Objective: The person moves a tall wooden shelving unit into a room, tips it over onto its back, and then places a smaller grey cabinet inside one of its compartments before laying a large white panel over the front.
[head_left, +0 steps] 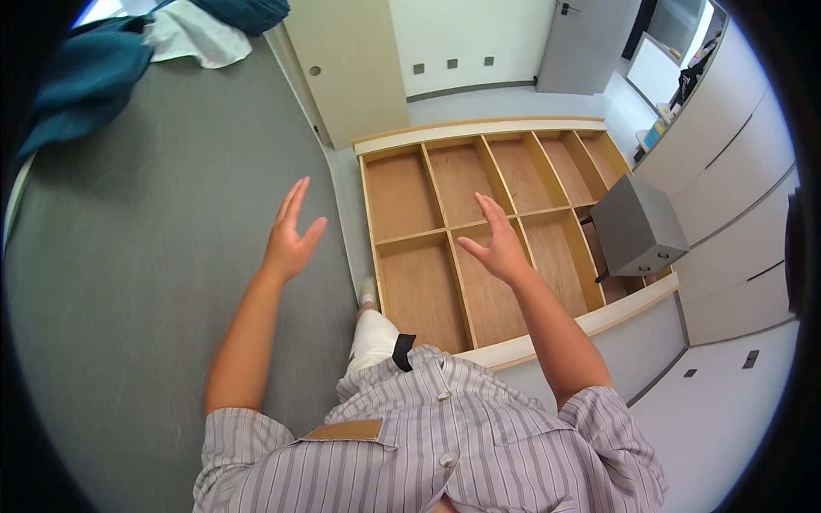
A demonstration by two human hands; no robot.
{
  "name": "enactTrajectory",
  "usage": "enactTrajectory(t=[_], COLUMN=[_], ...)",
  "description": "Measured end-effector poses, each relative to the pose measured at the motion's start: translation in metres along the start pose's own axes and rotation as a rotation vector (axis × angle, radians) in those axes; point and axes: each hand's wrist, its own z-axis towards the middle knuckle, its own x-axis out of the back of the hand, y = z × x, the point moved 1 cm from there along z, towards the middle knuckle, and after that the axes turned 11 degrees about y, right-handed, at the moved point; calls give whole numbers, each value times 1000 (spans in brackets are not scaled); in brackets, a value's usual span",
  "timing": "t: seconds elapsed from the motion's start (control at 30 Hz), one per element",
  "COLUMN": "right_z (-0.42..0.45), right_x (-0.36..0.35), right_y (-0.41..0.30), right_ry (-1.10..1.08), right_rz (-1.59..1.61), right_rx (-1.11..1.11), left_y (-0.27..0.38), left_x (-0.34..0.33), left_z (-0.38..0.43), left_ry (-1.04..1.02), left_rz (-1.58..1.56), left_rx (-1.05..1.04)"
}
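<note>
My left hand [288, 243] is raised over a large grey flat surface [192, 224], fingers apart and holding nothing. Over the wooden bed base [442, 238], my right hand [497, 247] is also empty, its thumb spread from the fingers. The palms face each other with a wide gap between them, and neither hand appears to touch anything. Thin boards divide the bed base into several open compartments with brown plywood bottoms. Whether the grey surface is a mattress or something else, I cannot tell.
A grey bedside cabinet [635, 231] with dark legs stands within the base's right side. Teal bedding [90, 83] and a white cloth [195, 35] lie at the upper left. Pale cupboards [712, 167] line the right. Beyond the base are a beige panel [349, 70] and a grey door [580, 51].
</note>
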Motion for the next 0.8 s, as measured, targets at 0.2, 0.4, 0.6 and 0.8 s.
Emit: enactTrajectory(t=[0.2, 0.4, 0.6, 0.8], right_z=[52, 124, 206, 249], right_x=[-79, -144, -155, -171], right_y=[24, 4, -14, 7], right_ry=[19, -51, 42, 81], right_rz=[-87, -115, -172, -183], right_rx=[-117, -237, -254, -336], left_y=[-77, -197, -209, -192], left_x=[-79, -154, -179, -175], left_z=[99, 193, 258, 276], left_ry=[-127, -91, -59, -219], left_rz=[-185, -292, -437, -440], left_rx=[-50, 72, 57, 44])
